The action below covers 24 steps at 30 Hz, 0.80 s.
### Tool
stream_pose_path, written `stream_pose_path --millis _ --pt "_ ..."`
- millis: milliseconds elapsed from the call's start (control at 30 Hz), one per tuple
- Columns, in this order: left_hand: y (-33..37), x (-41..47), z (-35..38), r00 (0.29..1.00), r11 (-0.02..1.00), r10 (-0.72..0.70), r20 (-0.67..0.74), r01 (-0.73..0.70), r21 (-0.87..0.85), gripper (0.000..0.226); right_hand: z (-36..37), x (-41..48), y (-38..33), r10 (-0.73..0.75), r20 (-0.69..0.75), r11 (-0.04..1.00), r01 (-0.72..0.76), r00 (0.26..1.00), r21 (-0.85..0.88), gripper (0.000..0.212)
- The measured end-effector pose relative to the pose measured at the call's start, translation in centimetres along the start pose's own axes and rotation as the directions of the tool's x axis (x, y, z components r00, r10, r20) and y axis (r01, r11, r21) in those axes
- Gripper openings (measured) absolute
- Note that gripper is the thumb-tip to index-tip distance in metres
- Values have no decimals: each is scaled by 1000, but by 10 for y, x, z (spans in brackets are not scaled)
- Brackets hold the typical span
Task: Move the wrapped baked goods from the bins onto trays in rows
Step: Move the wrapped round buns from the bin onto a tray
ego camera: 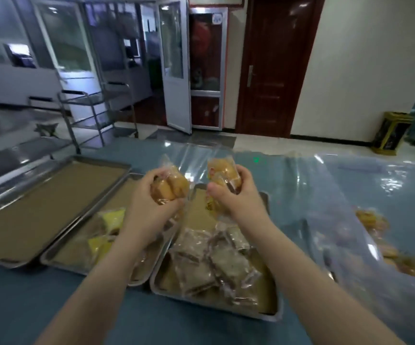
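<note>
1. The left hand (149, 195) is raised over the trays. Its grip is curled round a wrapped bun (170, 188), a rounded, golden-brown, lumpy piece in crinkled clear film.
2. The right hand (236, 192) is at the same height, just beside the left. Its grip holds a second wrapped bun (222, 170), paler yellow, with thumb and fingers closed round its lower part; a flat sealed end of glossy film sticks up above it.
3. Three shallow rectangular trays of dull steel with rolled rims lie side by side on the counter (27, 307), which is covered in smooth blue cloth.
4. The left tray (52, 195) shows only a flat brown liner.
5. The middle tray (72, 252) has the same liner and carries yellow packets (111, 217), wedge-like in shape, partly hidden by the left forearm.
6. The right tray (201, 215) carries a loose pile of grey-brown packets (226, 260), flat and squarish, in wrinkled clear film with dark sealed edges.
7. To the right, a large sheet of shiny, creased clear plastic (338, 195) lies over the counter, with blurred golden baked goods (370, 220) showing through it; the container under it cannot be made out.
8. Beyond the counter stand a steel-framed trolley (89, 113) and a dark, panelled wooden door (271, 66).
</note>
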<state>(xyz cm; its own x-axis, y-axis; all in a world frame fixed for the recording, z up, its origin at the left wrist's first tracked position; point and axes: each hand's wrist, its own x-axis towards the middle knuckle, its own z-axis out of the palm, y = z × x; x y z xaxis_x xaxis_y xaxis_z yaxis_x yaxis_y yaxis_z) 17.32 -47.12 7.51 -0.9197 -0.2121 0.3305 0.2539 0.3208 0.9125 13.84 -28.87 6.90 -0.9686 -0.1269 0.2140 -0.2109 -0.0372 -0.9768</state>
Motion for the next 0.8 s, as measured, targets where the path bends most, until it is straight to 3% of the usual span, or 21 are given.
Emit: stream_pose_path --millis 167,367,600,700,800 --pt "-63 -33 -148 981 989 -142 -132 147 25 54 154 -10 44 236 51 947 -241 971 212 54" --pt "-118 -58 -278 913 957 -266 -308 290 32 55 281 -19 80 403 137 787 -419 905 453 55" --pt "-185 -65 -372 812 881 -421 -404 472 30 55 383 0 136 504 185 719 -528 844 452 71" --pt "-217 -42 -401 810 862 -426 -403 498 89 58 416 29 168 511 91 756 -497 855 426 73" --pt "-244 -10 -433 809 841 -433 -398 522 145 62 451 68 196 499 -15 820 -467 866 331 58"
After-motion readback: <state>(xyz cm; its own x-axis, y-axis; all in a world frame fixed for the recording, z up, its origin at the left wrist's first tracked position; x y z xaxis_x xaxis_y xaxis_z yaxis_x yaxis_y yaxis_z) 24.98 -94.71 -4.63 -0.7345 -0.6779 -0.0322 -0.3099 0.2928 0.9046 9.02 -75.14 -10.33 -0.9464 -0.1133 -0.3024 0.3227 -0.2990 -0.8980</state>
